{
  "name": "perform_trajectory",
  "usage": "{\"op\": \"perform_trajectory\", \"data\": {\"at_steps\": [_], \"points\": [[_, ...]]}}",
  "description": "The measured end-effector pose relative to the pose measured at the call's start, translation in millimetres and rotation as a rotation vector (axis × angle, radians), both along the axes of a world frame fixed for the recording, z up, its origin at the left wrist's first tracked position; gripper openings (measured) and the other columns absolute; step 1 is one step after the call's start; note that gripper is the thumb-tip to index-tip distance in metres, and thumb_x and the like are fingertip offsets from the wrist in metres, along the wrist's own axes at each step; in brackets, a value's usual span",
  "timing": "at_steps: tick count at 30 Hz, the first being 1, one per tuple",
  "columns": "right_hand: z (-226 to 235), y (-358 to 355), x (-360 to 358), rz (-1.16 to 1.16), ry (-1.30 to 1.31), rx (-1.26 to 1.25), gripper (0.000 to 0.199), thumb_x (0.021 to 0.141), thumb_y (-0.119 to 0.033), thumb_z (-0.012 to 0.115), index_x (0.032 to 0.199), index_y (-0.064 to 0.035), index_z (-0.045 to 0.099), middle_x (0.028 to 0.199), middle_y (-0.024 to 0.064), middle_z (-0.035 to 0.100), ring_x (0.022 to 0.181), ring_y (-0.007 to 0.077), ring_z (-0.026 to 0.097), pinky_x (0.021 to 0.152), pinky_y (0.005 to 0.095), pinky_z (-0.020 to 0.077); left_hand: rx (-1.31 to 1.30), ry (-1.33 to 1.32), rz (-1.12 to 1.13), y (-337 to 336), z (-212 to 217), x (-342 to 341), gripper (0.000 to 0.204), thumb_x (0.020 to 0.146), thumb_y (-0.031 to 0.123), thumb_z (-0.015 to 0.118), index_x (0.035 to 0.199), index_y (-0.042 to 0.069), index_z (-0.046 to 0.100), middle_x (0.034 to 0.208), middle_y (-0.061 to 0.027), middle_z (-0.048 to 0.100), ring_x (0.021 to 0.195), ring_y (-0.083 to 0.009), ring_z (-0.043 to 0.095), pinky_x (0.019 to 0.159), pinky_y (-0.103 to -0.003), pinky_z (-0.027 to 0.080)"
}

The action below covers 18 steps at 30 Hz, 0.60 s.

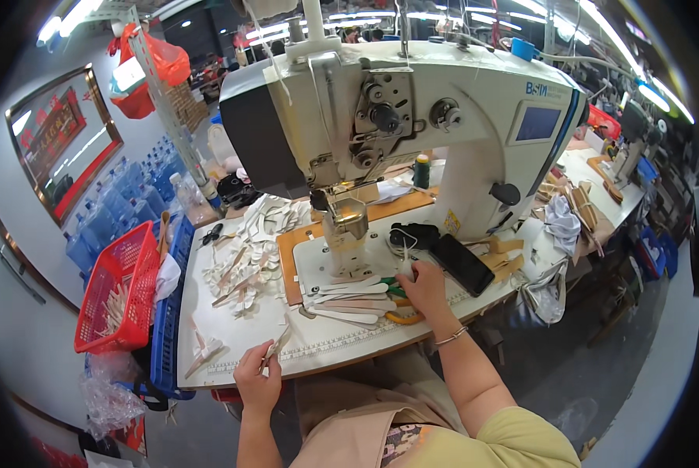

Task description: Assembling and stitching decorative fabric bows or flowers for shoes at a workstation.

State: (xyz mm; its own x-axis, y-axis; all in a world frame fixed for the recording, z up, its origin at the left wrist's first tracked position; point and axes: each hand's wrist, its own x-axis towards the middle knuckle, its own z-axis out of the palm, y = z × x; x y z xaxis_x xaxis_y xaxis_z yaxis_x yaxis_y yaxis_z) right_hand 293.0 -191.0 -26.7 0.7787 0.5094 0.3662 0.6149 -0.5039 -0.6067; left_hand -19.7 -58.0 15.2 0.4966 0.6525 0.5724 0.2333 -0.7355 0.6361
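My left hand point(257, 382) is at the near edge of the white work table point(326, 343), pinching a narrow pale strip piece point(278, 343) that points up and away from me. My right hand point(426, 287) rests on the table to the right of the sewing post, its fingers on green-handled scissors point(390, 285) beside an orange-handled tool point(402, 317). Several long white and tan strips point(345, 300) lie fanned out between my hands. The big white post-bed sewing machine point(412, 117) rises just behind them.
A heap of white cut pieces point(248, 257) covers the table's left part. A black phone point(462, 264) lies right of my right hand. A red basket point(115, 288) and a blue crate point(166, 327) stand to the left. More workstations run along the right.
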Motion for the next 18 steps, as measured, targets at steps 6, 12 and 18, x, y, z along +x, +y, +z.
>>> {"op": "perform_trajectory", "data": {"at_steps": [6,12,18], "points": [[14,-61,4,0.02,0.07,0.405,0.023,0.067,-0.01,0.073,0.082,0.0011,0.059,0.072,0.0136,0.054,0.06,0.0263,0.054,0.056,0.0329,0.0438,-0.047,-0.033,0.013,-1,-9,-18,0.022,0.072,-0.004,0.059,0.095,-0.002,0.062,0.082,-0.0135,0.062,0.069,-0.0213,0.06,0.061,-0.027,0.046],[5,-79,14,-0.015,-0.112,0.102,0.016,0.069,-0.005,0.065,0.078,0.001,0.053,0.077,0.0156,0.051,0.071,0.0335,0.052,0.061,0.0398,0.0418,-0.534,-0.142,-0.104,-3,-13,-15,0.021,0.078,-0.001,0.059,0.098,-0.004,0.059,0.083,-0.005,0.062,0.074,-0.0102,0.056,0.067,-0.023,0.045],[-20,-91,37,-0.089,-0.105,0.202,0.052,0.061,-0.011,0.073,0.109,-0.0003,0.054,0.088,0.0129,0.055,0.072,0.0234,0.053,0.061,0.0339,0.0439,-0.99,-0.256,-0.302,-2,8,-3,0.03,0.081,0.003,0.059,0.11,-0.003,0.056,0.089,-0.004,0.062,0.076,-0.0082,0.057,0.068,-0.021,0.048]]}}
